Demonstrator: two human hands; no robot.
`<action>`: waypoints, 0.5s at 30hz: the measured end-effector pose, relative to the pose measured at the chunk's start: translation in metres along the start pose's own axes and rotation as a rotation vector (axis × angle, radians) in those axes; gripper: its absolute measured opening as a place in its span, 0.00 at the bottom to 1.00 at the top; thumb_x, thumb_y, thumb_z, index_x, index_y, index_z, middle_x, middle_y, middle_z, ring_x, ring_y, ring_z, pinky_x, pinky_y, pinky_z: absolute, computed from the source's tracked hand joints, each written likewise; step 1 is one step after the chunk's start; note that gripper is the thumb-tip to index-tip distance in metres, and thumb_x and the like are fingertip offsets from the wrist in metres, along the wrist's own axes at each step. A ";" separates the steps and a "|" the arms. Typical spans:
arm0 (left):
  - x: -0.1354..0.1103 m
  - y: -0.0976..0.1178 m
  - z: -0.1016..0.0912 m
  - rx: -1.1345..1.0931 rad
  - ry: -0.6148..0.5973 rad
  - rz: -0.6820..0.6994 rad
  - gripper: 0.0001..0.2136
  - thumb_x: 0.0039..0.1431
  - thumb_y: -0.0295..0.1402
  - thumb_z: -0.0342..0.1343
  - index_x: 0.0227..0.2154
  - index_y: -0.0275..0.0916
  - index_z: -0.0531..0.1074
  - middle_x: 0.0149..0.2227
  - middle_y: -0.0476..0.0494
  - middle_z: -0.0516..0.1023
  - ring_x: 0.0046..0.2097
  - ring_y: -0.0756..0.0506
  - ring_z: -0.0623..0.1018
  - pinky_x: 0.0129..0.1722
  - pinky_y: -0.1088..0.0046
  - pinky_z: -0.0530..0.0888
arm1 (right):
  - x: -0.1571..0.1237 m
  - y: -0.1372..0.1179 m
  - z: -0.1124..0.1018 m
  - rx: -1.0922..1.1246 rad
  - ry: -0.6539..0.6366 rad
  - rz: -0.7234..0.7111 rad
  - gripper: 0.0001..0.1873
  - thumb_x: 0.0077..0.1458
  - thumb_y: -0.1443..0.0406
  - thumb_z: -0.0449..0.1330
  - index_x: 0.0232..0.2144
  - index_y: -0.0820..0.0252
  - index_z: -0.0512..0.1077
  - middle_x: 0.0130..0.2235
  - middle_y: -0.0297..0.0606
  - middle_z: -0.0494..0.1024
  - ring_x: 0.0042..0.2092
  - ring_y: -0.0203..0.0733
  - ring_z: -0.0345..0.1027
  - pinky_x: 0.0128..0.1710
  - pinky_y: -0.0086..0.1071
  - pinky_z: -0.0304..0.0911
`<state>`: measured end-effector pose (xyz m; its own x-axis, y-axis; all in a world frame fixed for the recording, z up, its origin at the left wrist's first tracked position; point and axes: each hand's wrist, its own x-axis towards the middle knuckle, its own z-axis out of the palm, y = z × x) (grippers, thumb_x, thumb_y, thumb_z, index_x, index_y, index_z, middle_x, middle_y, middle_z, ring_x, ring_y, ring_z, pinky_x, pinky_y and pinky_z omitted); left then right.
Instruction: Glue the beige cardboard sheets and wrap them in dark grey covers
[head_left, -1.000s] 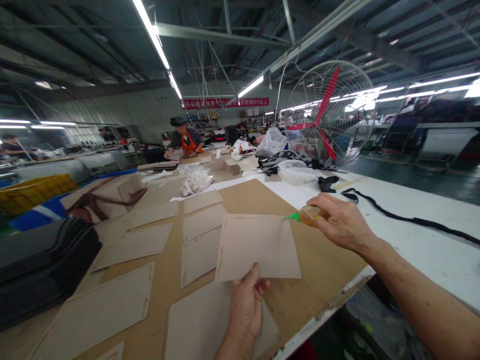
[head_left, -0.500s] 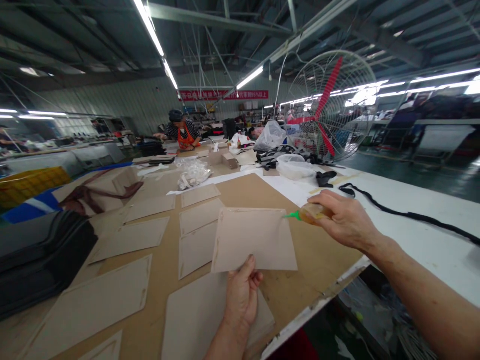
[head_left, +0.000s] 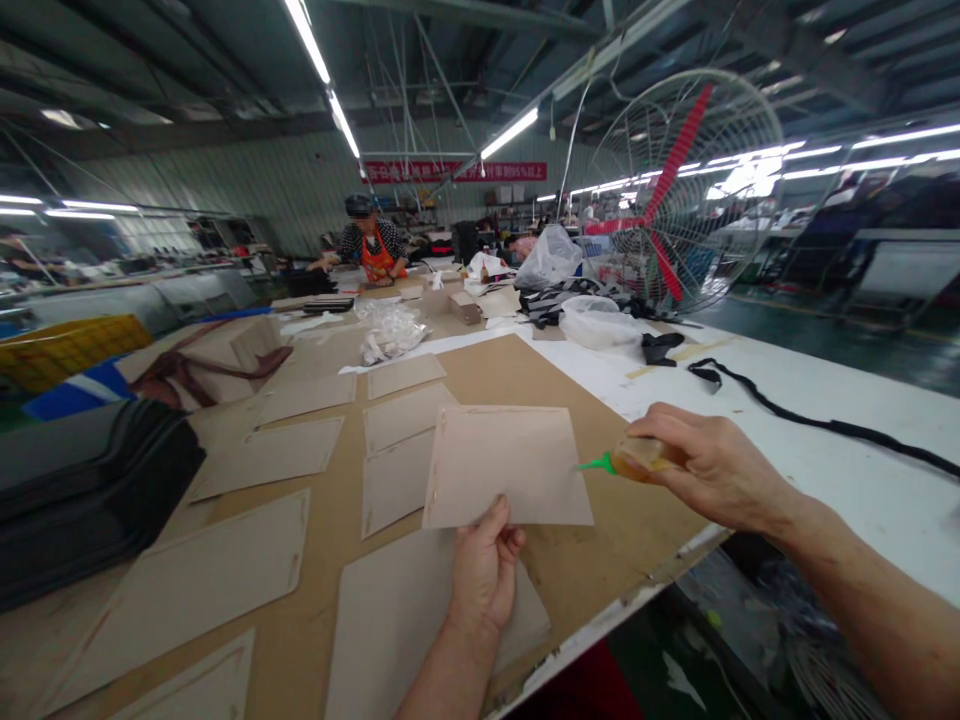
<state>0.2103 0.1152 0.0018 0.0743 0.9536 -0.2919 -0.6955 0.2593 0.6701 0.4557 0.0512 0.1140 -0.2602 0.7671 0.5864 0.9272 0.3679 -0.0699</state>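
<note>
My left hand (head_left: 484, 575) pinches the near edge of a beige cardboard panel (head_left: 506, 465) and holds it up above the brown board (head_left: 525, 375). My right hand (head_left: 705, 465) is closed round a small amber glue bottle (head_left: 637, 457) whose green nozzle (head_left: 596, 465) touches the panel's right edge. Several similar panels (head_left: 270, 455) lie flat on the board to the left and in front of me. Another panel (head_left: 390, 620) lies directly under my left hand.
A stack of black pieces (head_left: 82, 480) sits at the left. A black strap (head_left: 787, 420) runs across the white table (head_left: 862, 480) on the right. A big fan (head_left: 682, 190), plastic bags (head_left: 592, 325) and a seated person (head_left: 367, 250) are at the far end.
The bottle's nozzle has slid down the panel's right edge from its top corner toward the middle. My left hand keeps hold of the panel.
</note>
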 end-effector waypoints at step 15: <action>0.001 0.000 0.002 0.002 0.018 -0.001 0.15 0.31 0.28 0.76 0.23 0.34 0.75 0.21 0.54 0.73 0.22 0.54 0.71 0.17 0.80 0.70 | -0.024 -0.012 -0.005 0.072 0.001 -0.069 0.09 0.61 0.67 0.54 0.44 0.57 0.68 0.35 0.37 0.73 0.28 0.37 0.68 0.28 0.30 0.60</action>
<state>0.2118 0.1162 0.0028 0.0620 0.9505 -0.3045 -0.6938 0.2604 0.6714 0.4526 0.0256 0.1049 -0.3227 0.7379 0.5928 0.8852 0.4570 -0.0871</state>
